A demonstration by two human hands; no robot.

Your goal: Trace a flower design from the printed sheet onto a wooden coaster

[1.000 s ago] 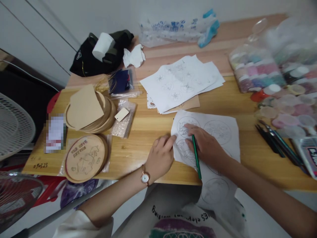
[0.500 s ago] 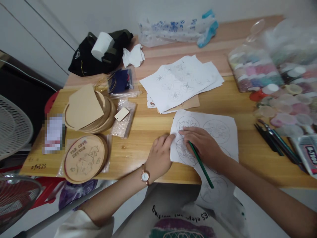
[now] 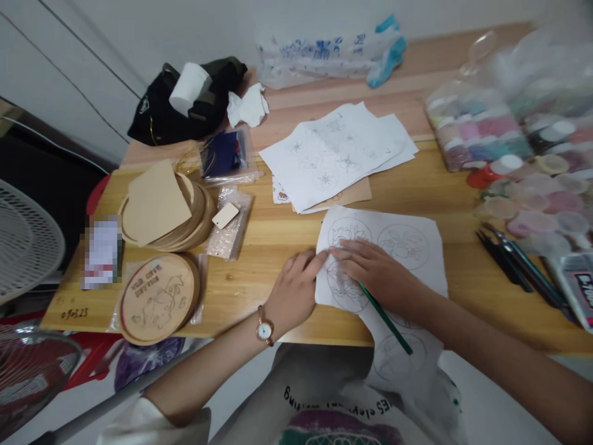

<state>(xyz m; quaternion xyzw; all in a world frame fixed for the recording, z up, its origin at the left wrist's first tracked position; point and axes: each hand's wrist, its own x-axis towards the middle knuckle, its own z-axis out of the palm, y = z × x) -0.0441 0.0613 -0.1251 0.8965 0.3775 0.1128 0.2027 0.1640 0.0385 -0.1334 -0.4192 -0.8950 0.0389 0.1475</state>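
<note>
Green pencil (image 3: 385, 318) has dropped from nearly upright to lying low, and both hands have closed in on the paper. Over on the left, a stack of wooden discs (image 3: 199, 216) sits behind an engraved wooden disc (image 3: 157, 300) in its plastic sleeve, all parked out of the way. Next along, the left hand (image 3: 293, 289), wearing a wristwatch (image 3: 264, 332), is open, fingertips pressed to the paper's edge, probably pinning it. That sheet of circle drawings (image 3: 407, 247) hangs off the table's front edge. Right hand (image 3: 377, 272) lies across it, pencil held loosely underneath, tip hidden. Further right, black-handled brushes (image 3: 504, 262) sit beside coloured discs (image 3: 537, 204).
</note>
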